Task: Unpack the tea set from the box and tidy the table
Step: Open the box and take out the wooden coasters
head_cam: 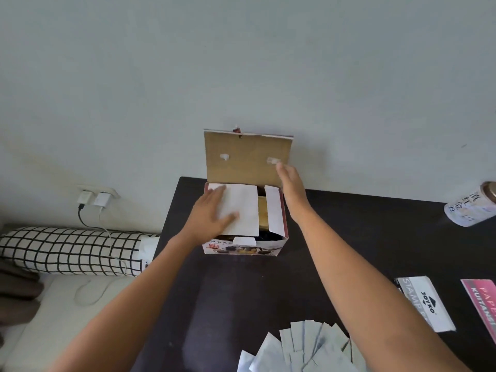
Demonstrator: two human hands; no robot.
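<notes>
- The wall (241,63) fills the upper half of the view, pale and bare, with a double socket (94,197) low on the left carrying two white chargers whose cables trail down onto a bed.
- The table (349,237) is dark and set against that wall; its left edge runs just beside the bed, where a grid-patterned bolster (72,251) lies.
- The box (245,218) stands near the table's back left corner, lid flap (247,159) upright against the wall, white inner flaps partly folded over the opening. The tea set itself is hidden inside (only dark shapes show under the flaps).
- The left hand (212,218) lies flat, fingers spread, on the left inner flap (239,208), gripping nothing. The right hand (291,183) is open too, its fingertips touching the lid flap's right edge.
- Risks, as I judge them: the box sits close to the table's left edge, so a hard tug on a flap could slide it toward the bed; pulling crockery out blind past half-folded flaps could snag and knock a piece.
- Clutter on the right: a tin (469,208) on its side, a white stamp-pad box (426,302), a pink packet (483,304), and fanned paper slips (303,353) at the near edge.
</notes>
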